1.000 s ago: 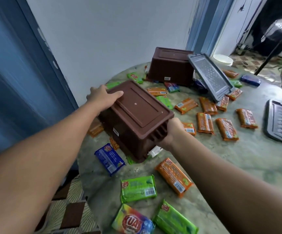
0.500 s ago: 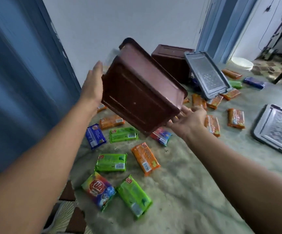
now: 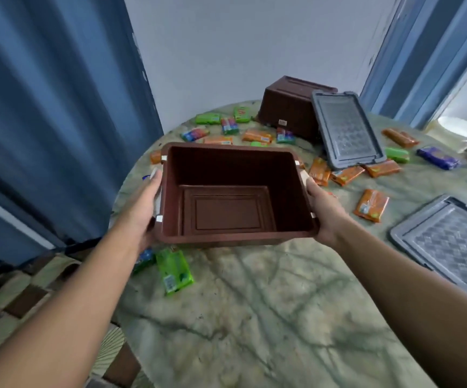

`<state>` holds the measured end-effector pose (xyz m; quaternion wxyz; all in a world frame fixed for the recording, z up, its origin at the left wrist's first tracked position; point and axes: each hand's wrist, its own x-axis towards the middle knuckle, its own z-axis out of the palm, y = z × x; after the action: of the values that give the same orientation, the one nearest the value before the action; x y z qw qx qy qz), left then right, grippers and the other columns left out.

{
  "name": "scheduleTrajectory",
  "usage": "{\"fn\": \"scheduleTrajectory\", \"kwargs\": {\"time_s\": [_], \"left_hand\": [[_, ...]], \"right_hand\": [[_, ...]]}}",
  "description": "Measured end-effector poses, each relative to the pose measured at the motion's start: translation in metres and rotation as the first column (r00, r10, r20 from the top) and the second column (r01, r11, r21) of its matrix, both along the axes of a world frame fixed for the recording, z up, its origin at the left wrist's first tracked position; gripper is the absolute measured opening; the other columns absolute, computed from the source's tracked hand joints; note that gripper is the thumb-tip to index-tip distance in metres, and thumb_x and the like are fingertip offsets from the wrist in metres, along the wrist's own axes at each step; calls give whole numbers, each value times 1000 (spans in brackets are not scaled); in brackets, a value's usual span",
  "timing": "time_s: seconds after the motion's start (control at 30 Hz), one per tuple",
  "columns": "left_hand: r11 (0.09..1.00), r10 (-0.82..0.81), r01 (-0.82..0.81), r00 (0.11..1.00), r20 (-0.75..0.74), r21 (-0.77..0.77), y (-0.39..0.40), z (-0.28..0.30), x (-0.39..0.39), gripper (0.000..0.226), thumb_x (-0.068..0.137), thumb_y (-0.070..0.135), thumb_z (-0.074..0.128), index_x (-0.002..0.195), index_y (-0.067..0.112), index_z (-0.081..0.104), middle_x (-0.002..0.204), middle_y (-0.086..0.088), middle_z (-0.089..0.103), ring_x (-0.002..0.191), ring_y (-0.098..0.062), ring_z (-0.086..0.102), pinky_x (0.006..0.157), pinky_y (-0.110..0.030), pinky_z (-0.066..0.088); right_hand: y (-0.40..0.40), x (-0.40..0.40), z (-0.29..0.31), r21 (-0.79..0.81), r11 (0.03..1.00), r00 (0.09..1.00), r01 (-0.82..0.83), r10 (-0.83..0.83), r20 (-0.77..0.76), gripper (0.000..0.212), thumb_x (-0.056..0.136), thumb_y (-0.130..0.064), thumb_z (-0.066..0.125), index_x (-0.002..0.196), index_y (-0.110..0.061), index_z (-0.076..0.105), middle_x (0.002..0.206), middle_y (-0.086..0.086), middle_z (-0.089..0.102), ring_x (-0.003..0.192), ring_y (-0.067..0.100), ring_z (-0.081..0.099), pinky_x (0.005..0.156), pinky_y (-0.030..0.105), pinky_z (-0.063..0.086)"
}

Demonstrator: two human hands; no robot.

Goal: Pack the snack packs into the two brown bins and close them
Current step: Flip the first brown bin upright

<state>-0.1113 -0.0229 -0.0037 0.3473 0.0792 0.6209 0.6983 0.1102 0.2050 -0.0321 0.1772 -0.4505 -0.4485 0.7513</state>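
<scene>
left hand (image 3: 142,211): i had it clamped on the bin's left handle
right hand (image 3: 324,214): clamped on the right handle
brown bin (image 3: 232,191): held just above the table (image 3: 254,317), empty
facing: mouth up, tipped toward me; long axis left-right
step: i'd set it flat, clear of the green pack (image 3: 174,269)
second bin (image 3: 288,107): upside down at the back
</scene>
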Motion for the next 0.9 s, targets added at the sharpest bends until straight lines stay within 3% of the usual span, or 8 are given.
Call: {"fn": "scheduleTrajectory", "kwargs": {"time_s": [0.13, 0.3, 0.37, 0.43, 0.53, 0.6, 0.67, 0.9], "left_hand": [[992, 112, -120, 976, -187, -34, -8, 0, 6, 24, 102, 42, 59, 92, 27, 75, 79, 7, 77, 60, -7, 72, 45, -19, 51], [989, 136, -144, 974, -179, -30, -19, -4, 15, 19, 100, 10, 49, 106, 20, 64, 82, 0, 70, 65, -12, 66, 57, -25, 53], [994, 101, -105, 988, -119, -32, -25, -3, 20, 18, 94, 17, 45, 89, 23, 61, 76, 0, 64, 64, -15, 60, 56, -27, 48], [993, 28, -44, 989, -143, -111, -29, 0, 31, 27, 92, 45, 49, 87, 24, 66, 80, 3, 69, 72, -14, 65, 66, -29, 53], [899, -81, -115, 905, -417, -423, -32, -7, 47, 39, 88, 61, 62, 116, 33, 63, 106, 10, 69, 101, -13, 64, 96, -38, 50], [809, -125, -183, 875, -468, -559, -34, -16, 64, 31, 95, 47, 59, 121, 31, 55, 113, 4, 65, 107, -23, 60, 99, -43, 49], [749, -117, -239, 871, -478, -618, -35, -23, 83, 26, 96, 36, 52, 119, 24, 51, 113, -7, 65, 104, -31, 59, 94, -44, 49], [584, -97, -422, 812, -576, -693, -36, -35, 165, 29, 102, 21, 43, 124, 3, 47, 109, -13, 46, 110, -36, 52, 78, -35, 30]], "right_hand": [[1, 2, 0, 43, 998, 994, 41, -45, 101, 44, 105, -58, 42, 94, -25, 70, 79, -5, 68, 61, 16, 70, 60, 34, 58], [1, 20, 4, 145, 989, 980, -11, -19, 200, 42, 107, -46, 43, 76, -24, 61, 60, -7, 60, 47, 13, 61, 48, 26, 50], [4, 27, 2, 251, 959, 968, -134, 72, 242, 31, 106, -29, 41, 83, -26, 61, 61, -4, 52, 48, 14, 51, 45, 24, 40], [2, 33, 2, 298, 922, 944, -246, 158, 291, 33, 101, -20, 35, 103, -36, 63, 65, -2, 52, 53, 14, 50, 49, 25, 37], [-6, 32, 9, 312, 892, 920, -326, 223, 323, 40, 103, -41, 35, 96, -28, 72, 81, 1, 68, 67, 14, 66, 66, 30, 48], [-6, 32, 12, 374, 854, 894, -362, 205, 398, 65, 96, -73, 31, 116, -27, 72, 124, 8, 68, 110, 25, 67, 97, 39, 50], [-6, 40, 11, 435, 791, 843, -429, 178, 507, 81, 91, -83, 35, 143, -26, 59, 148, 8, 52, 137, 32, 49, 113, 41, 39], [15, 74, -14, 508, 605, 760, -612, 275, 588, 80, 84, -86, 35, 122, -23, 65, 127, 6, 66, 119, 30, 60, 105, 46, 47]]}}
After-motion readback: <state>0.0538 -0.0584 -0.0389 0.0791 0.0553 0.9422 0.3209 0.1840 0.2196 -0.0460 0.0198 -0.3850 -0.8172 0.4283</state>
